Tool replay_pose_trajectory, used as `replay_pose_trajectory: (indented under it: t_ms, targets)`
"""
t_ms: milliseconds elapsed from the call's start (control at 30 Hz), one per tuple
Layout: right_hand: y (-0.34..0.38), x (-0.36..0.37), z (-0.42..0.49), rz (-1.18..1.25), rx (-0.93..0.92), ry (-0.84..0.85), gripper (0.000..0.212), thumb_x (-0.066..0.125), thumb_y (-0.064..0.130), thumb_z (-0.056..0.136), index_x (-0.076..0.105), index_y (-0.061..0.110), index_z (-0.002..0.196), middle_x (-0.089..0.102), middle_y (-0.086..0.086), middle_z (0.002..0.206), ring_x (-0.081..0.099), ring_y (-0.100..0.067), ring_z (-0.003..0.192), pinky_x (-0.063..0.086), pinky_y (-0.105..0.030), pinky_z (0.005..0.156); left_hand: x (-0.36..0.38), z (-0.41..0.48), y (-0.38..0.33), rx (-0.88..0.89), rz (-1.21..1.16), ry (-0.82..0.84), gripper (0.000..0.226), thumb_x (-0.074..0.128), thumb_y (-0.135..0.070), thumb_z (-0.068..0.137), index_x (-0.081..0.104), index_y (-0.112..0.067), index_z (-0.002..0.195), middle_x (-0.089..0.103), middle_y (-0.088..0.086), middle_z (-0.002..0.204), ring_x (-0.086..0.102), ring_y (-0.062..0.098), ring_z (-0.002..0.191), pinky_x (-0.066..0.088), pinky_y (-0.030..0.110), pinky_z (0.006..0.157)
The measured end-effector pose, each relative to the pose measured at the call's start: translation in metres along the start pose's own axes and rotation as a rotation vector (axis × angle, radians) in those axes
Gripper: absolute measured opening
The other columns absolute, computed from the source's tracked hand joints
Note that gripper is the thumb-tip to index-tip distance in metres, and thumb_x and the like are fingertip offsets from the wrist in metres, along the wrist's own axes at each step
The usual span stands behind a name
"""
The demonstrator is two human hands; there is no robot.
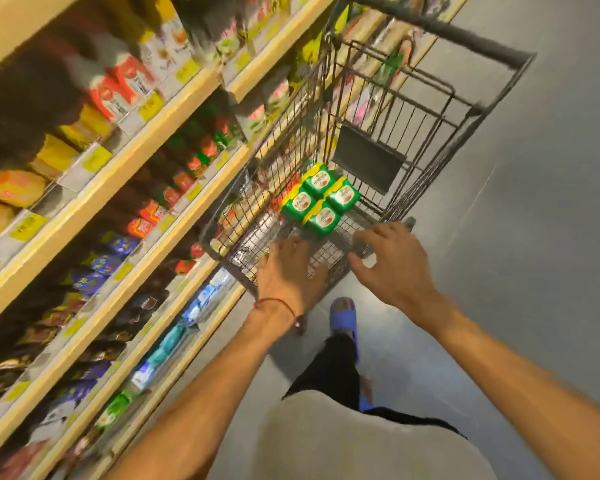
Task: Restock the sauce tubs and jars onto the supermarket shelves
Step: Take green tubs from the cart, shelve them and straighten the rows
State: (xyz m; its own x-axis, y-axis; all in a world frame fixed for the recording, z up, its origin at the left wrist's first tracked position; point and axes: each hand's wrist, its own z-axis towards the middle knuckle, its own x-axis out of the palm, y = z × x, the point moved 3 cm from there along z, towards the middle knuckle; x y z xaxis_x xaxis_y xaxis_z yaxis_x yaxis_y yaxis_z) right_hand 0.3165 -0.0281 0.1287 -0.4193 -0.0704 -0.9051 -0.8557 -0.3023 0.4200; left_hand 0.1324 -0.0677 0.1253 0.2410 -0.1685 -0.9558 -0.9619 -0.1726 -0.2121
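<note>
Several green sauce tubs (319, 199) with yellow rims sit packed together inside a dark wire shopping cart (392, 109). My left hand (288, 271) reaches over the cart's near rim with its fingers spread, just short of the tubs. To the right, my right hand (392, 261) hovers by the cart's near corner, fingers loosely open and holding nothing. The wooden shelves (125, 174) on the left carry rows of jars, tubs and packets, all blurred.
Yellow price tags (96, 157) line the shelf edges. The grey floor (534, 237) stretches out to the right of the cart. My foot in a blue slipper (343, 317) stands just behind the cart. A dark flap (368, 161) hangs inside the cart.
</note>
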Motion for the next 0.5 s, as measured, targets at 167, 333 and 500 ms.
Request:
replay_pose_trajectory:
  t_ms: [167, 333, 500]
  targets:
    - [-0.040, 0.020, 0.095, -0.042, -0.033, 0.092, 0.043, 0.058, 0.046, 0.083, 0.077, 0.016, 0.108, 0.075, -0.004, 0.096, 0.063, -0.029, 0.090, 0.050, -0.039, 0.074, 0.031, 0.085, -0.008, -0.072, -0.005, 0.086, 0.056, 0.044, -0.060, 0.095, 0.052, -0.022, 0.136, 0.049, 0.007, 0.142, 0.040, 0.028, 0.128, 0.037, 0.047, 0.105]
    - [-0.076, 0.052, 0.172, -0.093, -0.099, 0.295, 0.054, 0.046, 0.053, 0.083, 0.074, 0.017, 0.112, 0.073, -0.007, 0.104, 0.064, -0.033, 0.102, 0.047, -0.043, 0.088, 0.054, 0.154, -0.014, -0.210, -0.058, 0.212, 0.068, 0.028, -0.066, 0.093, 0.050, -0.022, 0.139, 0.045, 0.008, 0.150, 0.032, 0.032, 0.142, 0.029, 0.050, 0.114]
    - [-0.100, 0.083, 0.230, -0.129, -0.159, 0.439, 0.042, 0.059, 0.046, 0.085, 0.073, 0.019, 0.114, 0.073, -0.006, 0.104, 0.062, -0.032, 0.101, 0.046, -0.044, 0.089, 0.080, 0.200, -0.014, -0.303, -0.160, 0.171, 0.052, 0.056, -0.057, 0.090, 0.069, -0.016, 0.119, 0.066, 0.009, 0.118, 0.055, 0.031, 0.116, 0.048, 0.040, 0.092]
